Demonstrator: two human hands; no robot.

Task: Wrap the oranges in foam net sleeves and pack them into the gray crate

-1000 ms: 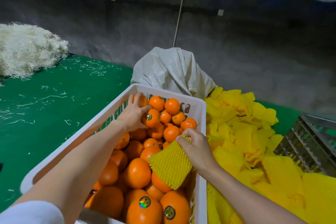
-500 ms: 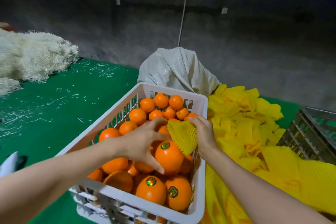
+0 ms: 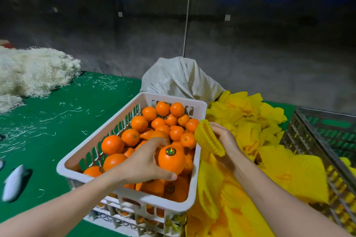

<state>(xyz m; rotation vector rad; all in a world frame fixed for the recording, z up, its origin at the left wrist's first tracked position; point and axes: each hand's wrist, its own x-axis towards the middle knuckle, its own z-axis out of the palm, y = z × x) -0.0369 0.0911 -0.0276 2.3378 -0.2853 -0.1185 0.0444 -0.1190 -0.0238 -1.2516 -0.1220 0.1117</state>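
At far left a pale fibre heap (image 3: 32,75) lies on the green worktop (image 3: 63,140). Loose strands are scattered over the open green surface between the heap and the white crate (image 3: 173,98). A blurred grey-white object (image 3: 14,183) lies near the left edge, well apart from that crate. The white crate has slotted walls, stands on a lower crate (image 3: 123,217) of similar make, and is filled with oranges (image 3: 138,123) to about its rim. The left hand (image 3: 142,165) reaches in over the near rim, its fingers (image 3: 157,142) and thumb curled round one orange (image 3: 171,161) that bears a round sticker (image 3: 170,151) on top. This orange sits above the others near the crate's near right corner, just inside the right wall. Behind the far rim a pale woven sack (image 3: 179,81) stands before the dark wall (image 3: 250,54), and a thin cord (image 3: 186,25) rises above it. Just outside the right wall the right hand (image 3: 226,140) pinches a yellow foam sleeve (image 3: 209,138) between thumb and fingers (image 3: 216,127). The sleeve hangs beside the crate's right rim, close to the held orange but apart from it. The hand hovers over a deep sleeve pile (image 3: 250,121) that fills the room between the white crate and the gray crate (image 3: 325,114). The gray crate stands at the right edge, partly cut off by the frame, with the pile reaching its near wall and some yellow showing inside it.
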